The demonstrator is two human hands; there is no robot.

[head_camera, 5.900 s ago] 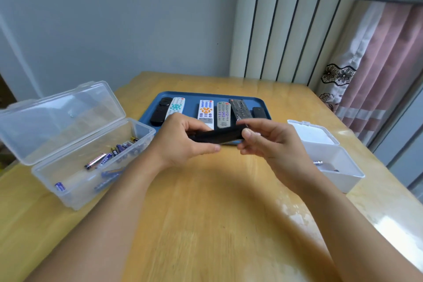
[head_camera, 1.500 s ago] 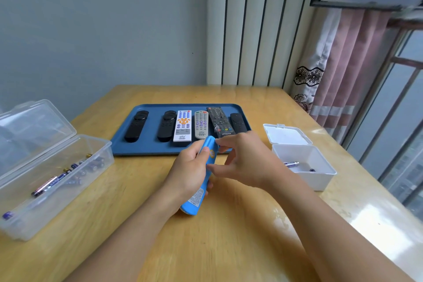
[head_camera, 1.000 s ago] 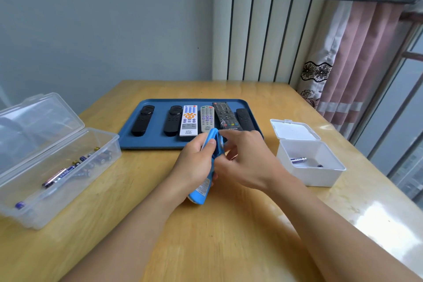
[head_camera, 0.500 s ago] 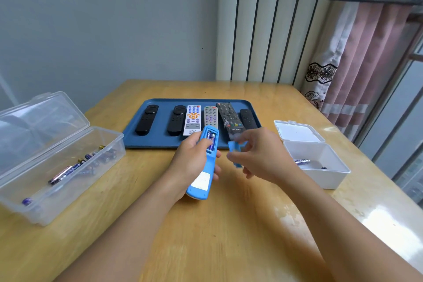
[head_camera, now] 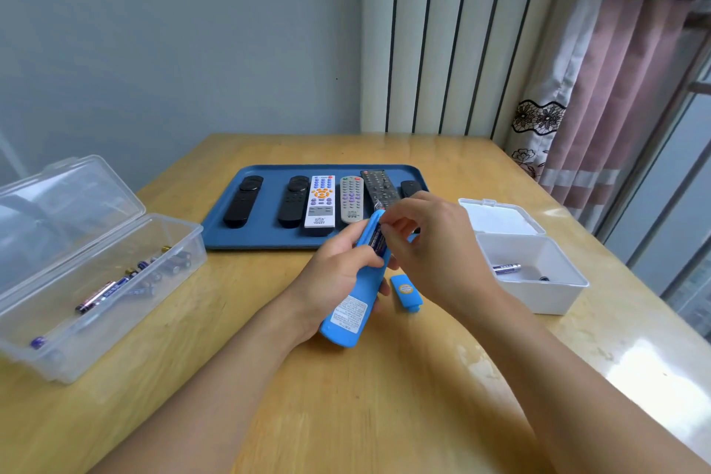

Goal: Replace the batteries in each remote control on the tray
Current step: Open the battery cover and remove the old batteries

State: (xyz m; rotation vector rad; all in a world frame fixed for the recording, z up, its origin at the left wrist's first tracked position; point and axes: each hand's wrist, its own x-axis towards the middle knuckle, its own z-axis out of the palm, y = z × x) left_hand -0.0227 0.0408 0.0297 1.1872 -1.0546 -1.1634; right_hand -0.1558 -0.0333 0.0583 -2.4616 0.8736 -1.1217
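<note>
Blue remote (head_camera: 356, 292) held back-up over the middle of the desk (head_camera: 346, 416), battery bay open.

The left hand (head_camera: 338, 281) is wrapping the remote from below, fingers curled round its body; the right hand (head_camera: 427, 242) is pinching at the battery (head_camera: 378, 240) lying in the bay (whether it is lifted free, I cannot tell). The cover (head_camera: 406, 292) is lying on the desk just right of the remote. The tray (head_camera: 265, 239) is sitting toward the far edge, carrying six remotes in a row. A clear box (head_camera: 96, 273) of batteries is hugging the left edge, lid up; a white box (head_camera: 534, 281) is sitting near the right edge, one battery inside. Bare wood is stretching from the hands to the near edge.
</note>
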